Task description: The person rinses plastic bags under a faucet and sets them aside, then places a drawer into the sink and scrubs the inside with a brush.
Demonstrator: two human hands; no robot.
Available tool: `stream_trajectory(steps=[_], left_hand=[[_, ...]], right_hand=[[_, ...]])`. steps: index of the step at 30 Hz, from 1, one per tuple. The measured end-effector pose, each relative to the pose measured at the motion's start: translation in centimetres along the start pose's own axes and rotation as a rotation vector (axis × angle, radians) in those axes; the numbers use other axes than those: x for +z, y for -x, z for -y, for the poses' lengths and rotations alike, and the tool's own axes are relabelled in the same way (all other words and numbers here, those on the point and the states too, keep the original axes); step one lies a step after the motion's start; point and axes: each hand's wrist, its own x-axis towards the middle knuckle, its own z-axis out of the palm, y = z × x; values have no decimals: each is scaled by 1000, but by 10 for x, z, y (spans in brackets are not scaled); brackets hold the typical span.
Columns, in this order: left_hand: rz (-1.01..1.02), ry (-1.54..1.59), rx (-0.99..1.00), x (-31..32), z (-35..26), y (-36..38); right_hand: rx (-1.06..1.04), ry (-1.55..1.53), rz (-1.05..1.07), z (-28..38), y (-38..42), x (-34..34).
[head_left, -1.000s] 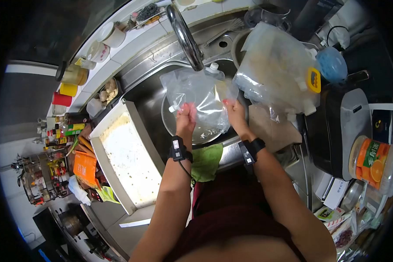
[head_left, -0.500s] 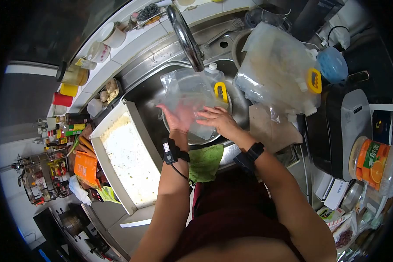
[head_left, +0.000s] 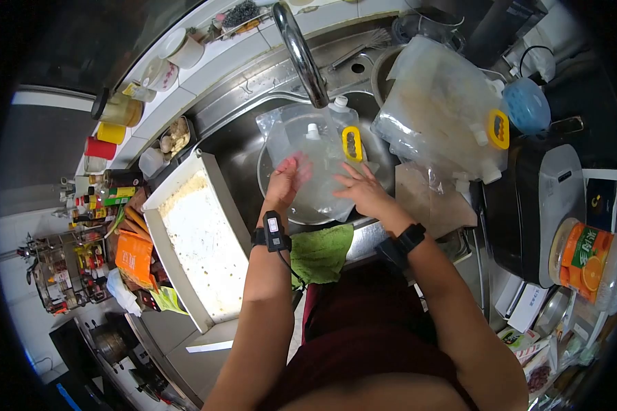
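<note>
A clear collapsible water bag [head_left: 314, 147] with white caps and a yellow handle [head_left: 352, 143] lies in a round metal basin [head_left: 262, 183] in the sink. At its left side, my left hand [head_left: 286, 181] has its fingers curled around the plastic; some fingertips look pink through the film. My right hand [head_left: 369, 194] rests over the right part of the bag, fingers spread and gripping nothing. The faucet [head_left: 301, 55] arches over the bag's far edge. Glare and clear film blur the bag's outline.
More clear water bags [head_left: 432, 103] with a yellow handle lie right of the sink. A stained white tray [head_left: 202, 240] tilts at the left. A green cloth [head_left: 321, 253] hangs over the sink's front edge. A black appliance [head_left: 514, 212] stands at the right.
My left hand has gone from an outstretched palm behind the plastic to curled fingers on it. My right hand has moved slightly right, fingers spreading. The view has shifted a little.
</note>
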Motion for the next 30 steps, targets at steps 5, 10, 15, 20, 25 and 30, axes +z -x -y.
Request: stream_trajectory(steps=[5,10,15,20,25,30], left_hand=[[272,343,34,17,-2,18],[268,662,-23,63,-2,26],[-19,568,-29,62,-1,12],[163,362,186,85,0,11],[68,529,151,76,-5,9],[250,457,142,99,-20,30]], right_hand=[[186,-704,-235,-13,-29,35],[416,-754,-354,7,-96,36],[144,-481,-315,65,-78,31],[345,-521,-534,40,-97,27],[195,-382,-528,56,-99,20],[375,-547,-540,15,-110,9]])
